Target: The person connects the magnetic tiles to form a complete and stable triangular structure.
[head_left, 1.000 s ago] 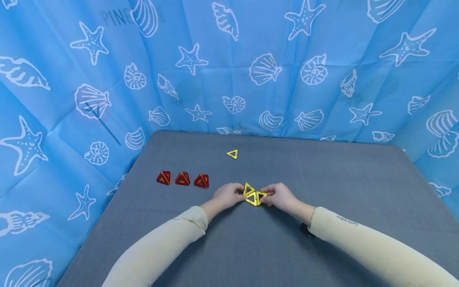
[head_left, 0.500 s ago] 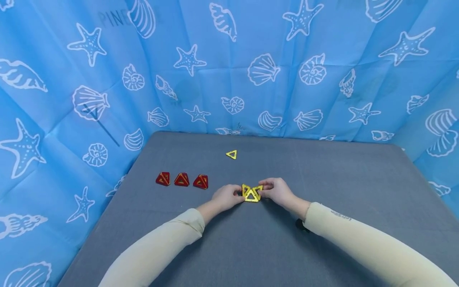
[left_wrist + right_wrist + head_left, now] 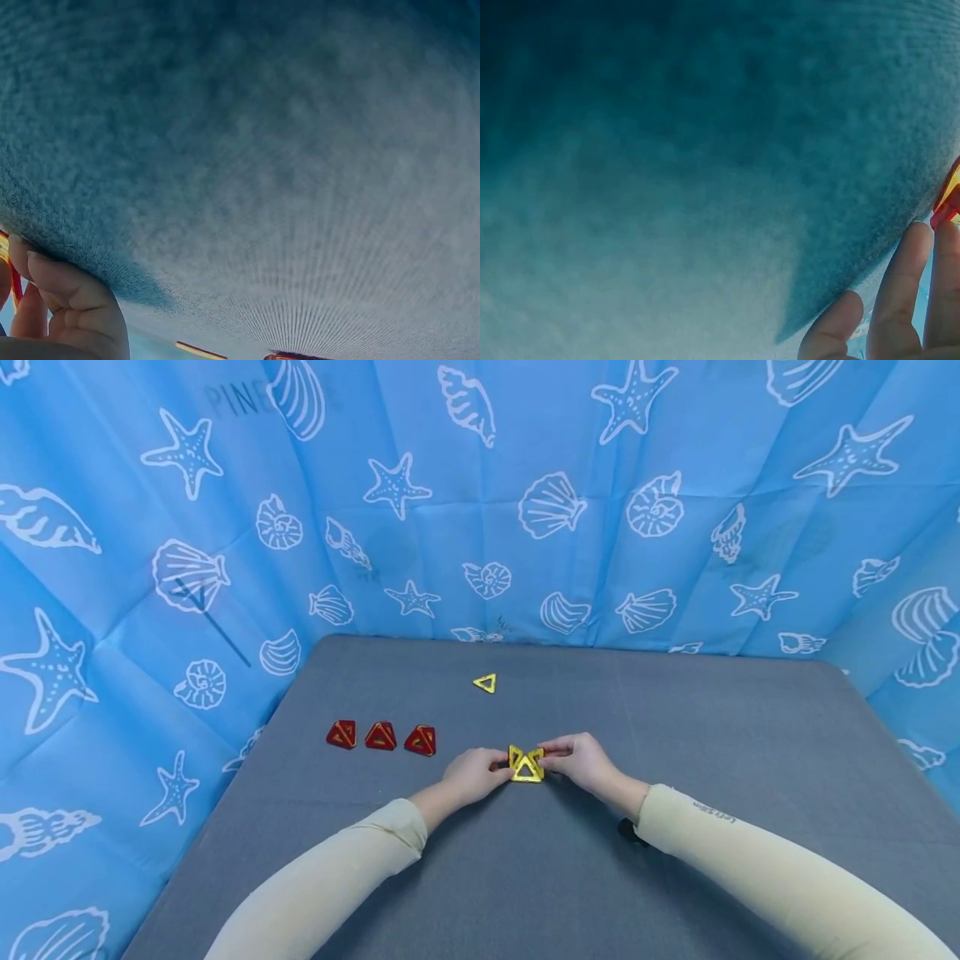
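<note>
Three yellow triangular magnetic tiles (image 3: 528, 769) are joined in the head view, the outer two tilted up from the front one. My left hand (image 3: 476, 772) pinches the left tile between thumb and fingers. My right hand (image 3: 581, 758) pinches the right tile. The left wrist view catches curled fingers (image 3: 71, 300) by a red-and-yellow tile edge (image 3: 13, 277) at the frame's side. In the right wrist view, fingers (image 3: 900, 289) reach a red-and-yellow tile corner (image 3: 949, 202), mostly cut off. The tiles' rear sides are hidden.
A single yellow triangular tile (image 3: 491, 683) lies farther back on the grey table (image 3: 712, 735). Three red triangular pieces, the nearest being a red piece (image 3: 421, 740), form a row to the left. A blue shell-patterned curtain (image 3: 450, 527) hangs behind the table.
The outer yellow tiles have swung up and inward from a flatter, spread layout, and the joined set has turned. Both hands keep their hold. The red pieces and lone yellow tile stay put.
</note>
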Demonstrator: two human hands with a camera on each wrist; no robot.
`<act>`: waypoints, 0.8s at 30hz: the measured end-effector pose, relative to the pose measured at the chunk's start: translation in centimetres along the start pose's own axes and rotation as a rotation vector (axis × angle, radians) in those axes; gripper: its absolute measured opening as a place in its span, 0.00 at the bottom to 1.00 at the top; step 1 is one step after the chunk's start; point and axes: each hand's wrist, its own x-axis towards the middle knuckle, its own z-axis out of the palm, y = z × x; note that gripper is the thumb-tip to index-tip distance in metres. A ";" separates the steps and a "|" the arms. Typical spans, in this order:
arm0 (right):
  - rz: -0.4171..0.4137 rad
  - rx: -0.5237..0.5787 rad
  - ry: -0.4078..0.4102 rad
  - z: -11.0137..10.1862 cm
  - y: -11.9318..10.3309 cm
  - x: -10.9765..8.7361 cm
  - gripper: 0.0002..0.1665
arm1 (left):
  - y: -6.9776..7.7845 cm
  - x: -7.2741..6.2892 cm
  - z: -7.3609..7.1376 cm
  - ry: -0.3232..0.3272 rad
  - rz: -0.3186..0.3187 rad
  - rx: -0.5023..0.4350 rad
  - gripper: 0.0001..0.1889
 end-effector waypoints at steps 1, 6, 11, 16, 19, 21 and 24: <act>-0.009 -0.009 0.000 0.0 0.0 0.0 0.17 | 0.0 0.0 0.0 0.002 0.001 0.006 0.19; -0.034 -0.034 -0.009 0.1 0.2 -0.1 0.17 | 0.2 -0.1 0.1 0.015 0.014 0.036 0.19; -0.050 -0.041 -0.019 0.1 0.0 -0.2 0.18 | 0.2 -0.2 0.3 0.016 0.037 0.078 0.20; -0.071 -0.072 -0.018 0.2 -0.1 -0.3 0.18 | 0.3 -0.1 0.6 0.018 0.046 0.129 0.20; -0.085 -0.090 -0.021 0.2 -0.2 -0.4 0.17 | 0.5 -0.2 0.7 0.014 0.061 0.157 0.20; -0.090 -0.089 -0.021 0.2 -0.2 -0.4 0.17 | 0.6 -0.3 0.7 0.014 0.078 0.170 0.20; -0.093 -0.080 -0.023 0.3 -0.1 -0.4 0.17 | 0.6 -0.3 0.8 0.019 0.095 0.171 0.20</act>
